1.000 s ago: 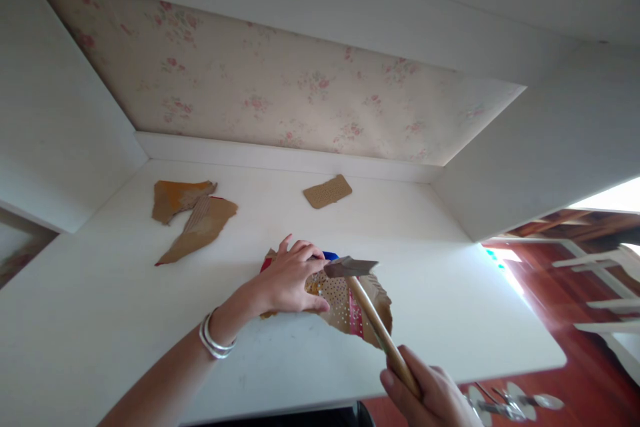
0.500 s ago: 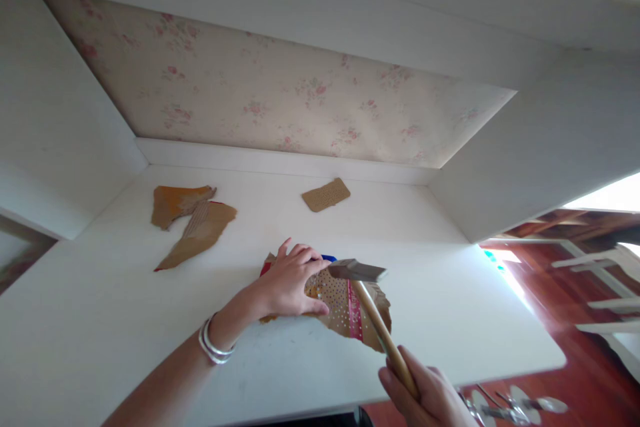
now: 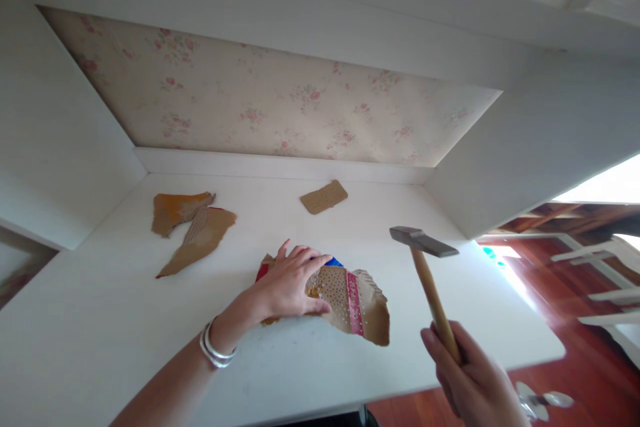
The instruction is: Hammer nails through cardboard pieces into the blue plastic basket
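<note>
A torn piece of cardboard lies on the white desktop, pierced by many small holes and crossed by a pink strip, with a patch of blue at its far edge. My left hand rests over its left part, fingers spread and thumb apart from the index finger; what is under the palm is hidden. My right hand grips the wooden handle of a hammer, whose metal head is raised to the right of the cardboard, apart from it.
Two torn cardboard scraps, an orange-stained one and a pointed one, lie at the back left. Farther back is a small cardboard rectangle. White side panels flank the desk, and a white chair stands on the red floor at right.
My right hand has swung the hammer to the right, away from above the cardboard. My left hand has stayed in place on the cardboard.
</note>
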Action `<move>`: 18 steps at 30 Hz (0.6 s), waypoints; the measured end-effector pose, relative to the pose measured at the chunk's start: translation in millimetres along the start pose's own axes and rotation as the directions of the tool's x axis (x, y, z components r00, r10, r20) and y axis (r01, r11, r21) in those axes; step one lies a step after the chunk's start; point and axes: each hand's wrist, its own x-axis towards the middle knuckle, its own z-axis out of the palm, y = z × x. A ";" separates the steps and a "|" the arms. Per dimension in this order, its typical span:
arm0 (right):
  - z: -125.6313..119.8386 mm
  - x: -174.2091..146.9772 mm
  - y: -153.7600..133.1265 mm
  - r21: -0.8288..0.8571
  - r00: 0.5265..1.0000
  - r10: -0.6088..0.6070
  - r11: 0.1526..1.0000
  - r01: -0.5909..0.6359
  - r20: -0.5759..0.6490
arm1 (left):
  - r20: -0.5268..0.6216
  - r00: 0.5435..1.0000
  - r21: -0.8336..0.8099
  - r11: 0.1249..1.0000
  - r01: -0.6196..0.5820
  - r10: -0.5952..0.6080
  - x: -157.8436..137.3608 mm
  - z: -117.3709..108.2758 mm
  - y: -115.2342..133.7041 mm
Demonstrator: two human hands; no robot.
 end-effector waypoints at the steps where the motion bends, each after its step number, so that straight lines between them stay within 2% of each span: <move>1: -0.9 7.8 4.6 -0.033 1.000 0.011 0.999 -0.011 -0.020 | -0.015 1.000 0.000 1.000 -0.006 0.006 -0.5 -1.4 1.1; 6: 4.6 47.4 44.3 -0.286 0.999 0.024 0.958 -0.035 -0.042 | -0.196 0.981 0.038 0.999 0.000 0.007 -6.3 -9.9 6.6; 9: 12.0 60.7 67.5 -0.407 0.997 0.072 0.911 -0.066 0.000 | -0.376 0.925 0.013 0.998 0.055 -0.046 -18.3 -17.5 5.5; 12: 19.0 65.0 79.1 -0.509 0.997 0.066 0.860 -0.039 0.035 | -0.558 0.812 -0.061 0.984 0.165 -0.171 -38.9 -26.0 0.2; 14: 22.9 66.4 81.8 -0.549 0.998 0.052 0.836 -0.021 0.040 | -0.628 0.732 -0.118 0.961 0.249 -0.266 -55.6 -29.3 -4.3; 16: 26.4 69.0 83.4 -0.568 0.998 0.039 0.823 -0.009 0.040 | -0.639 0.653 -0.243 0.912 0.330 -0.407 -72.6 -28.3 -8.9; 18: 29.7 73.5 85.5 -0.583 0.999 0.023 0.812 0.006 0.044 | -0.584 0.586 -0.402 0.827 0.392 -0.562 -88.5 -22.1 -13.5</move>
